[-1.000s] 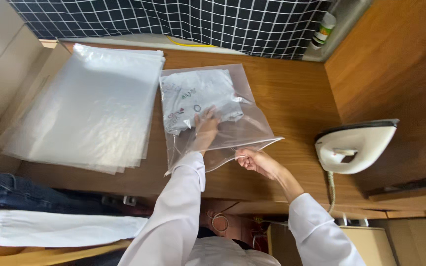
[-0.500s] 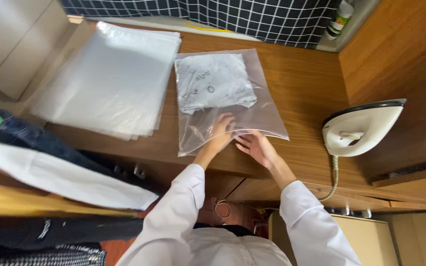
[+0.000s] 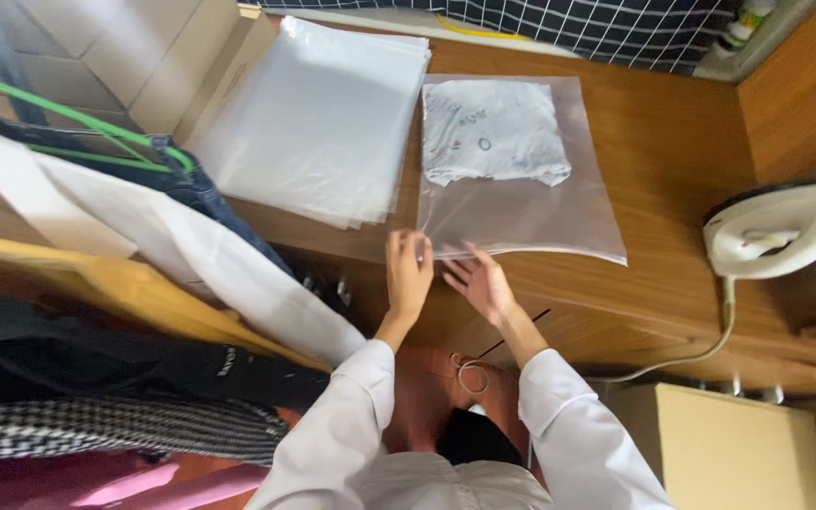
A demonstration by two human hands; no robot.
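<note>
Both arms reach forward from the bottom of the view in white sleeves, forearms converging toward the near edge of a clear plastic bag [image 3: 521,203] that lies flat on the wooden tabletop [image 3: 672,142]. The left hand [image 3: 408,274] is held palm down, wrist straight, its fingers bunched and pressing on the bag's near left corner; the fingers look closed on the film's edge, though whether they pinch it or only press on it cannot be told. The right hand [image 3: 479,280] sits just beside it, at about 3 o'clock of the left, tilted with fingers spread apart and fingertips touching the same near edge.

The bag lies in the middle of the tabletop, its long axis running from 6 to 12 o'clock, the near edge at the hands, slightly slanted down toward 4 o'clock. Inside it, pushed to the far end, a folded white garment [image 3: 493,132] with small printed marks lies flat, its longer side running across from 9 to 3 o'clock.

At 10 o'clock of the bag, a stack of empty clear bags [image 3: 318,118] lies fanned, its edge just overlapping the bag's left side. At 3 o'clock, well apart, a white iron [image 3: 781,231] rests on its side with its cord hanging off the edge. Hanging clothes [image 3: 144,283] fill the left at 8 o'clock.
</note>
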